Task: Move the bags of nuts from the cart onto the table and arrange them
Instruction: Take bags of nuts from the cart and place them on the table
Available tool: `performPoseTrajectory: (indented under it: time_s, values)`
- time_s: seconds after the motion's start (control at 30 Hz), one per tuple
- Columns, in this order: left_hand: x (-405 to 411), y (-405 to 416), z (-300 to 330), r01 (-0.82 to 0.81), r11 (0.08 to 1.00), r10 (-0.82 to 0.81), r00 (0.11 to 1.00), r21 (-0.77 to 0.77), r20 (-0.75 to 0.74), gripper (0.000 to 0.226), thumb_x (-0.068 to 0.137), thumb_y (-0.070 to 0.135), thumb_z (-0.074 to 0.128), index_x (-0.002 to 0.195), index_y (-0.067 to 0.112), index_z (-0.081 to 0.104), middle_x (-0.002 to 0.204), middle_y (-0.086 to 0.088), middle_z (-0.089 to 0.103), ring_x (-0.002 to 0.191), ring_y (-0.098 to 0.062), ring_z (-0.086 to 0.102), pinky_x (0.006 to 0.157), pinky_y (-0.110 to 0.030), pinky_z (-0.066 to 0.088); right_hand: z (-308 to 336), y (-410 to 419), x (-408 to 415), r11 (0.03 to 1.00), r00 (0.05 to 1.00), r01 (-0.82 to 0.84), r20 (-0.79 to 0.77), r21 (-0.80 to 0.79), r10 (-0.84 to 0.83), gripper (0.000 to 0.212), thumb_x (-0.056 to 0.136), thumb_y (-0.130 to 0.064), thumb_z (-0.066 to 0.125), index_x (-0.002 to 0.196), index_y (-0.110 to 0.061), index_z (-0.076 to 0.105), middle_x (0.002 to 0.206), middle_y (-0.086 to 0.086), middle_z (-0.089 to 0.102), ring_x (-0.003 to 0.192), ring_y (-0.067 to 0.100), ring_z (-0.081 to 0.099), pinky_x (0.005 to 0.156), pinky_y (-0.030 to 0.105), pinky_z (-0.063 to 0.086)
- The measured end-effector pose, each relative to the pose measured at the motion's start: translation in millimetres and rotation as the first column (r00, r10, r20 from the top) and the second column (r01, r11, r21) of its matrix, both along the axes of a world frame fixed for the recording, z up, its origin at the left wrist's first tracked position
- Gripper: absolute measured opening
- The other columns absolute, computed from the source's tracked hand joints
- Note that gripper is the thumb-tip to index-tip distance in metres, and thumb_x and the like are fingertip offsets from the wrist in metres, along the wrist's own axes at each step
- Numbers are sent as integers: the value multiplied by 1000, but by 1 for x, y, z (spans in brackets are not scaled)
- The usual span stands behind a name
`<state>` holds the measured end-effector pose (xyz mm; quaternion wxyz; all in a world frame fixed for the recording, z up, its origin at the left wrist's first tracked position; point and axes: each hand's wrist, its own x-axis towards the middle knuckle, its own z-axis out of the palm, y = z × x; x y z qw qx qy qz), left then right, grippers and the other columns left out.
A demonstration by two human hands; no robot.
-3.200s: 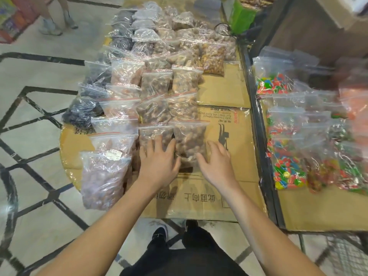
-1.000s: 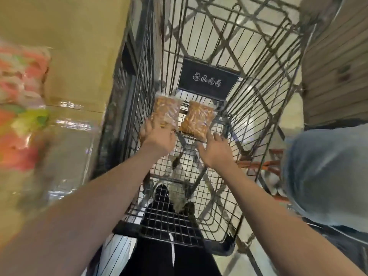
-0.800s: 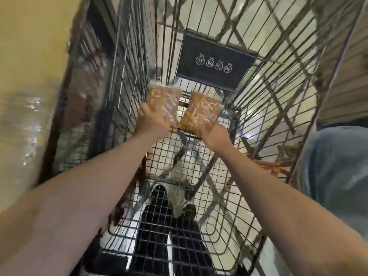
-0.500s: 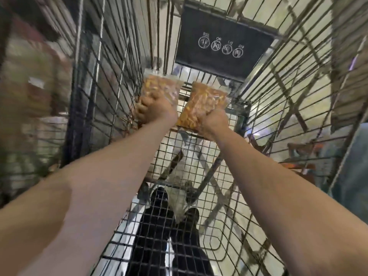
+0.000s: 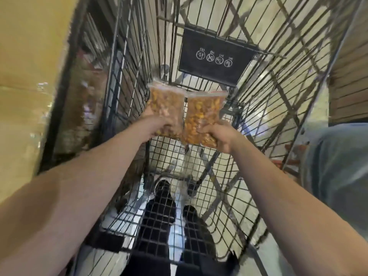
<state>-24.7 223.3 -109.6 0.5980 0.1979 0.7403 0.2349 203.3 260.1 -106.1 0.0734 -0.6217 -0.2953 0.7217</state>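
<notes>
Head view, looking down into a wire shopping cart (image 5: 258, 120); both arms reach forward over the basket.

Left hand (image 5: 157, 124) closed around the lower end of a clear zip bag of nuts (image 5: 166, 108); fingers wrapped under the bag, thumb side partly hidden behind it; bag upright, contents orange-brown, seal at the top.

Right hand (image 5: 219, 135) clenched on the bottom corner of a second bag of nuts (image 5: 203, 116); this one has a red zip strip along its upper edge and leans a little to the right.

The two bags sit side by side, edges touching or just overlapping near the middle; both held up off the cart's mesh floor, above the basket interior.

Behind them, on the cart's far wall, a black placard (image 5: 214, 56) with four round white symbols.

Through the mesh below: dark trousers (image 5: 157, 222) and shoes of the wearer.

Left edge: a tan surface (image 5: 25, 76), blurred. Right edge: a grey-blue fabric shape (image 5: 338, 170), blurred; cannot tell what it is.
</notes>
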Motion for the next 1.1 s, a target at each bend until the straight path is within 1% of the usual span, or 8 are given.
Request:
performPoseTrajectory:
  time_s: [0.13, 0.3, 0.5, 0.63, 0.7, 0.83, 0.93, 1.1]
  values:
    - [-6, -56, 68, -45, 997, 36, 990, 65, 135, 52, 68, 24, 91, 116, 26, 69, 102, 2, 78, 102, -22, 71, 94, -45, 54, 64, -43, 22, 997, 991, -65, -115, 38, 69, 103, 56, -25, 98, 144, -11, 46, 113, 9, 77, 104, 23, 76, 90, 45, 61]
    - [1, -136, 152, -226, 969, 183, 926, 96, 330, 24, 80, 28, 74, 100, 20, 63, 63, 6, 69, 48, -8, 64, 42, -20, 48, 135, -105, 52, 999, 927, -45, -371, 7, 45, 115, 62, -13, 98, 157, -24, 33, 138, 19, 64, 123, 38, 63, 103, 62, 51]
    - [12, -229, 232, -315, 911, 205, 906, 266, 370, 49, 92, 8, 66, 140, 7, 54, 128, -18, 68, 112, -34, 69, 88, -48, 59, 204, -154, 54, 993, 858, -112, -505, -19, 87, 105, 58, -15, 99, 147, -19, 44, 137, 20, 65, 128, 40, 62, 106, 58, 48]
    - [23, -288, 283, -445, 834, 357, 886, 327, 295, 52, 83, 14, 77, 131, 6, 59, 107, -7, 78, 93, -20, 76, 72, -33, 62, 257, -182, 34, 976, 878, -212, -430, 47, 211, 73, 73, -17, 85, 138, -15, 52, 117, 16, 74, 108, 30, 74, 94, 51, 59]
    - [26, -319, 303, -501, 798, 412, 859, 335, 303, 66, 76, 22, 81, 136, 11, 57, 116, -10, 75, 102, -24, 74, 81, -42, 62, 283, -192, 23, 941, 859, -319, -386, 112, 337, 61, 70, -22, 82, 124, -12, 56, 103, 11, 78, 93, 25, 78, 77, 38, 65]
    - [32, -387, 337, -588, 737, 481, 802, 333, 353, 46, 79, 14, 76, 123, 19, 65, 113, -11, 76, 96, -22, 75, 85, -46, 61, 315, -217, 6, 828, 749, -508, -352, 238, 561, 98, 45, -31, 103, 128, -9, 55, 108, 11, 79, 100, 29, 77, 74, 35, 64]
    - [39, -441, 348, -661, 675, 537, 745, 327, 397, 51, 79, 4, 78, 127, 11, 64, 117, -16, 74, 104, -27, 73, 88, -47, 60, 329, -245, -9, 780, 685, -568, -374, 264, 626, 67, 70, -14, 88, 129, -9, 57, 115, 14, 77, 107, 34, 74, 80, 41, 64]
    - [56, -532, 350, -797, 521, 686, 604, 306, 407, 50, 74, 7, 80, 123, 8, 68, 123, -19, 71, 104, -28, 73, 92, -48, 59, 347, -312, -51, 700, 611, -656, -346, 283, 712, 22, 87, 1, 70, 104, -10, 64, 83, 3, 80, 73, 20, 77, 61, 34, 64]
